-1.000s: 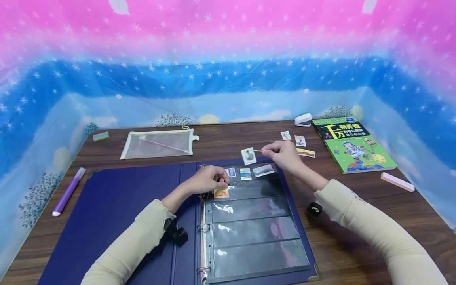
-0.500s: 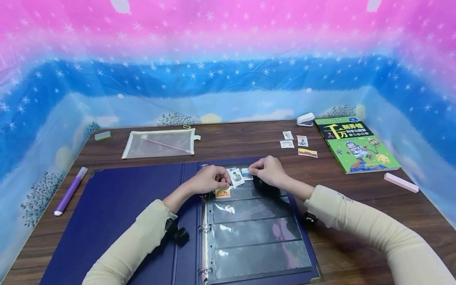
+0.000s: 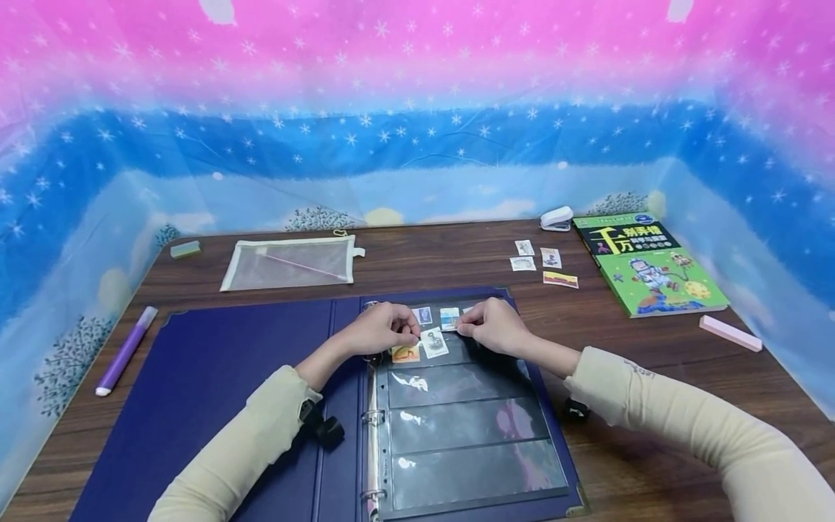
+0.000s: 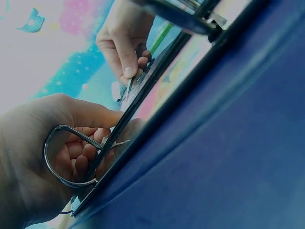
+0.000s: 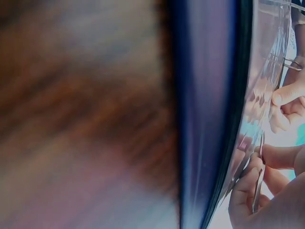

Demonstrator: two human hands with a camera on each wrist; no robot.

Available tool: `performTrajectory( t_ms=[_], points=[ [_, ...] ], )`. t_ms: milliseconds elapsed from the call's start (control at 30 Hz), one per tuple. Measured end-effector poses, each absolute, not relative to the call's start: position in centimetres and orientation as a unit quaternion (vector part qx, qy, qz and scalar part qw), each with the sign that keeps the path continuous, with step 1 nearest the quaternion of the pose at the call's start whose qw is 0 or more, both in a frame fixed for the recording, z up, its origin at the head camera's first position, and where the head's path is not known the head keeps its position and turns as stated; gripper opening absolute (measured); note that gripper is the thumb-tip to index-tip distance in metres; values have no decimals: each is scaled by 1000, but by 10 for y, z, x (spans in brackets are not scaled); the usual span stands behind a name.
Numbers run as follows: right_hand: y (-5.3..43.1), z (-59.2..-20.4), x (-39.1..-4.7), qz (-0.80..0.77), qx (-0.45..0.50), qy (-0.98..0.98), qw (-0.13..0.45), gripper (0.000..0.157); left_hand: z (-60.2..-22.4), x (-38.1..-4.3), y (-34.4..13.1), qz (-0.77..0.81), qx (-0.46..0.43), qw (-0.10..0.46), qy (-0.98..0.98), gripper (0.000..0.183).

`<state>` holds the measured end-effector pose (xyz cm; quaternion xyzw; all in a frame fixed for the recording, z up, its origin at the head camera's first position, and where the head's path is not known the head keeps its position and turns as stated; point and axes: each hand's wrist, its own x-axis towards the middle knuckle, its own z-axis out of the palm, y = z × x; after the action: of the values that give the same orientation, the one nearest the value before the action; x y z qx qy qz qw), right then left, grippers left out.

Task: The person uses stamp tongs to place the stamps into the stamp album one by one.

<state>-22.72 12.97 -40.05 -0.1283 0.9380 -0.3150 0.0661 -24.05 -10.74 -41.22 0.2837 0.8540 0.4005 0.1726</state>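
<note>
Navy-blue covers of an open binder [image 3: 215, 362] spread over the near part of the brown wooden surface [image 3: 443, 261], and their far edge leaves a strip of wood running back to the patterned curtain [image 3: 404, 192]. Along that strip a mesh pouch [image 3: 287, 268] lies on the left, four loose stamps [image 3: 551, 258] sit farther right, and a white stapler [image 3: 557, 219] and a green book [image 3: 652, 272] bound the far right. On the black page [image 3: 470, 475], the ring spine makes the left edge, while the second pocket stretches rightward and passes under the right hand [image 3: 497, 328]. That hand grips slim metal tweezers [image 4: 129, 86], which reach left towards a grey-and-white stamp [image 3: 434, 343]. Whether their tips clasp it is too small to tell. The left hand [image 3: 385, 330] pinches the page's clear film [image 3: 470, 348] just left of this stamp. The stamp is at the second pocket, just right of an orange stamp [image 3: 406, 354] and below a row holding a purple stamp [image 3: 422, 315] and a blue stamp [image 3: 450, 318]; whether it is under or over the film is unclear. Its long axis runs away from the person, with the top leaning slightly left.
</note>
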Motion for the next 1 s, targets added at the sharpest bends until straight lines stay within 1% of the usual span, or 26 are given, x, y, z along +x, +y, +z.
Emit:
performTrajectory(
  t_ms=[200, 400, 567, 767, 1000],
  points=[
    [132, -401, -228, -312, -150, 935, 78, 14, -412, -241, -108, 402, 284, 170, 854, 3],
    [138, -398, -238, -297, -202, 928, 99, 14, -412, -241, -108, 406, 288, 173, 850, 3],
    [141, -394, -248, -297, -237, 917, 124, 13, -411, -241, -109, 410, 299, 169, 845, 3],
    [142, -390, -252, -300, -262, 904, 153, 12, -412, -241, -108, 403, 299, 166, 849, 6],
    [138, -390, -258, -289, -295, 897, 155, 10, -412, -241, -109, 405, 298, 166, 849, 7]
  ],
)
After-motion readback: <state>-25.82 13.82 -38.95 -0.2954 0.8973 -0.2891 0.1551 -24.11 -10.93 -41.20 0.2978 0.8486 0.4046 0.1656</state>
